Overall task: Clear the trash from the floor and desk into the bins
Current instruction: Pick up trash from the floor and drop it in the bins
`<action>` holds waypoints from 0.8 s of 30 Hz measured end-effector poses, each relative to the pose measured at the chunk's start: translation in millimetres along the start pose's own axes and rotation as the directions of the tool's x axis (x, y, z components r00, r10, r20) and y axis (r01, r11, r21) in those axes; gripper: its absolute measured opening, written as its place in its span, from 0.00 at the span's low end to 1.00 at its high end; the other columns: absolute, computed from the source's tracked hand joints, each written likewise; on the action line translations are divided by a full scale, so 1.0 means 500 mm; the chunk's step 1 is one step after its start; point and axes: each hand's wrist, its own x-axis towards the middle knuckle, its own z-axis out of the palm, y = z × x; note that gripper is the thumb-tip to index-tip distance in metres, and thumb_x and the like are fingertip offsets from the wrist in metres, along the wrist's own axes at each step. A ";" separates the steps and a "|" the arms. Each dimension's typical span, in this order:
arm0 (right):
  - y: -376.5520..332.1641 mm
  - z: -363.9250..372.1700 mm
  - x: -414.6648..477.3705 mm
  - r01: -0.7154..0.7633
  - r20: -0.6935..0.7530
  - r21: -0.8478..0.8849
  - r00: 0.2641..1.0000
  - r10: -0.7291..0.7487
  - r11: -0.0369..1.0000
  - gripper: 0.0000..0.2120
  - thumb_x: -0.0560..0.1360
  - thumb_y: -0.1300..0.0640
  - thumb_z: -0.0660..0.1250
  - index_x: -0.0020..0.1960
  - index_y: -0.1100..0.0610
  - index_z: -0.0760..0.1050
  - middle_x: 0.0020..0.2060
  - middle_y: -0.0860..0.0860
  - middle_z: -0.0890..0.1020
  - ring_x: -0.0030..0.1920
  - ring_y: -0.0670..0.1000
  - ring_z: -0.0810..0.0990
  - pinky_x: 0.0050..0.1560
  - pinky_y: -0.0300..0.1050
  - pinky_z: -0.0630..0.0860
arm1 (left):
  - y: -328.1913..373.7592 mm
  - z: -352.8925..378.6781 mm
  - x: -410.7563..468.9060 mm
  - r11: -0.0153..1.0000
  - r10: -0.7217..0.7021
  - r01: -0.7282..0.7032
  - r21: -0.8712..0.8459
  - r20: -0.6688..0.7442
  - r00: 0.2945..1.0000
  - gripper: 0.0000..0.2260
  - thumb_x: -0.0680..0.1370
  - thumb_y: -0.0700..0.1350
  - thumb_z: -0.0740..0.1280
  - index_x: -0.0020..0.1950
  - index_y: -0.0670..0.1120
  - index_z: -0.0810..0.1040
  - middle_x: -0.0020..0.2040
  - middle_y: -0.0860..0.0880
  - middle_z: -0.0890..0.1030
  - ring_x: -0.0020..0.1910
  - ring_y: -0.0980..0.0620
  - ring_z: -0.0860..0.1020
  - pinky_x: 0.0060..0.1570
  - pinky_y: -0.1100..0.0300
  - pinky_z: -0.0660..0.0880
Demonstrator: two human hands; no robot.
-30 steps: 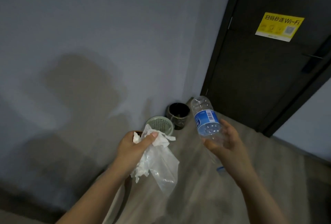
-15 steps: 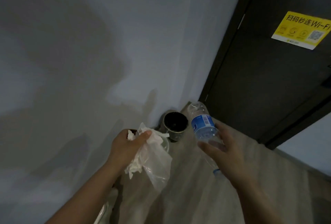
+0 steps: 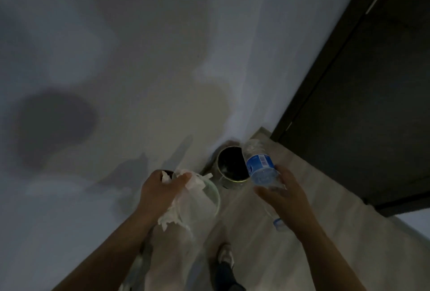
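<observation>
Two loads of trash, one in each hand. Gripping in the left hand [image 3: 160,189], with fingers and thumb curled tight, a crumpled white tissue [image 3: 195,180] together with a clear plastic bag [image 3: 197,209], with the tissue bunched at the thumb and trailing in shreds under the wrist and the bag hanging limp below. Holding both right above a pale green bin [image 3: 218,197], visible only as a curved rim through and beside the plastic. Clasping in the right hand [image 3: 286,197], with fingers wrapped round from beneath, a clear plastic bottle [image 3: 259,162] with a blue label, tilted base up and away, with its cap [image 3: 278,222] poking out below the palm toward the camera. Poised with the bottle's base over the right rim of a round dark bin [image 3: 233,180], open-mouthed, black inside; impossible to tell whether touching the rim or just above it. Standing just beside each other, both bins, on a pale wood-look floor [image 3: 337,202], tight against a grey wall [image 3: 139,58] near its corner with a dark door [image 3: 372,104]. Lower down, between the forearms, one light shoe [image 3: 225,255] under a dark trouser leg, planted on the floor short of the bins.
</observation>
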 end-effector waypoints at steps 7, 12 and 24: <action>0.058 -0.027 0.237 -0.117 0.103 -0.110 0.986 0.129 0.987 0.37 0.68 0.55 0.76 0.72 0.49 0.62 0.52 0.44 0.72 0.42 0.38 0.73 0.31 0.30 0.68 | -0.011 0.125 0.162 0.979 -0.184 0.190 0.077 -0.075 0.980 0.19 0.70 0.59 0.72 0.29 0.46 0.75 0.25 0.52 0.75 0.28 0.52 0.76 0.28 0.61 0.69; 0.118 0.004 0.346 -0.181 0.145 -0.179 0.967 0.208 0.967 0.30 0.67 0.56 0.77 0.64 0.45 0.66 0.45 0.40 0.73 0.40 0.39 0.74 0.32 0.29 0.69 | -0.062 0.198 0.274 0.944 -0.299 0.309 0.113 -0.097 0.949 0.20 0.69 0.57 0.74 0.48 0.43 0.74 0.42 0.46 0.78 0.42 0.45 0.78 0.39 0.57 0.73; 0.265 0.102 0.469 -0.322 0.204 -0.175 0.912 0.354 0.930 0.37 0.70 0.54 0.75 0.73 0.48 0.61 0.57 0.41 0.70 0.53 0.46 0.75 0.49 0.41 0.72 | -0.218 0.380 0.488 0.857 -0.415 0.411 0.310 -0.057 0.908 0.28 0.71 0.54 0.73 0.61 0.37 0.70 0.56 0.37 0.75 0.53 0.38 0.76 0.48 0.52 0.74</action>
